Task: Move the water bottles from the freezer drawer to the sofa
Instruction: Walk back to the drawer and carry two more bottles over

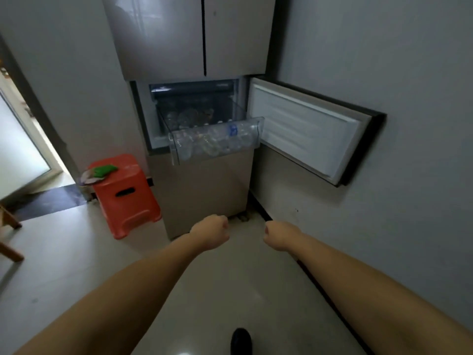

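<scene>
We hold our left hand [211, 233] and right hand [280, 235] clenched, empty, before the open drawer [176, 147] of bottles [217, 142].

Clear water bottles [217, 142], one blue-labelled, fill a transparent freezer drawer [176, 147] in a beige-grey refrigerator [179, 37]; an orange-red stool [125, 196] carries a green cloth [105, 169].
</scene>
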Demonstrator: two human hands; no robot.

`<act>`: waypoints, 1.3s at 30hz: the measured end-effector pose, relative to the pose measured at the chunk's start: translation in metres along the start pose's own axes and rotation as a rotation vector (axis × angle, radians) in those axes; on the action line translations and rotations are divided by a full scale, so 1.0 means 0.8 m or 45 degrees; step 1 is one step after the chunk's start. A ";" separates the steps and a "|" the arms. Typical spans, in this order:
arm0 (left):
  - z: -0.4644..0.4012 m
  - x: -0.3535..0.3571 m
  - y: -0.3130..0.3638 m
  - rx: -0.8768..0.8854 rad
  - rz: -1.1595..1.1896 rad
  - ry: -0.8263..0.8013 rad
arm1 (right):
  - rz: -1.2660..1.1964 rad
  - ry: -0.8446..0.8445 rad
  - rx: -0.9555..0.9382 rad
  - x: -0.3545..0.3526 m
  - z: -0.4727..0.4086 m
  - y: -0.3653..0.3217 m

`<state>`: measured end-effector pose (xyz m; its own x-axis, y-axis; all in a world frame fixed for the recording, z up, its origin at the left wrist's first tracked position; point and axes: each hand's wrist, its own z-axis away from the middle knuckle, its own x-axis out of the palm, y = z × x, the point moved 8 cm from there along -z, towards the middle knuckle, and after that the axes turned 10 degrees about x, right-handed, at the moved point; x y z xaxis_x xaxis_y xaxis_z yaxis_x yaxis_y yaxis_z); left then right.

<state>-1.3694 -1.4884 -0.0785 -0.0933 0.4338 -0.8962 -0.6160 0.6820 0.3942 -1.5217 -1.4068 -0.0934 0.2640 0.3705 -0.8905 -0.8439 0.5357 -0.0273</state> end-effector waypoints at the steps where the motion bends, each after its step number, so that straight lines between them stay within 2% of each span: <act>1: -0.024 -0.012 -0.013 -0.024 -0.006 0.006 | -0.002 0.007 -0.018 -0.013 -0.031 -0.009; 4: -0.107 -0.060 -0.051 -0.064 0.013 0.045 | -0.023 0.028 -0.076 -0.071 -0.122 -0.037; 13: -0.256 -0.165 -0.121 -0.027 0.087 0.168 | -0.107 0.122 -0.159 -0.203 -0.293 -0.104; 21: -0.401 -0.300 -0.181 0.142 0.057 0.315 | -0.282 0.424 -0.128 -0.326 -0.416 -0.171; 28: -0.493 -0.360 -0.261 0.151 0.010 0.219 | -0.507 0.632 -0.130 -0.417 -0.491 -0.217; 34: -0.546 -0.347 -0.329 -0.005 0.107 0.178 | -0.457 0.484 -0.131 -0.411 -0.581 -0.251; 39: -0.588 -0.352 -0.400 -0.210 0.111 0.215 | -0.402 0.241 -0.181 -0.408 -0.681 -0.287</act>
<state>-1.5138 -2.1059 -0.0481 -0.2721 0.3729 -0.8871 -0.7181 0.5349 0.4452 -1.6685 -2.0639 -0.0437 0.4415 0.0503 -0.8959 -0.7945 0.4859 -0.3642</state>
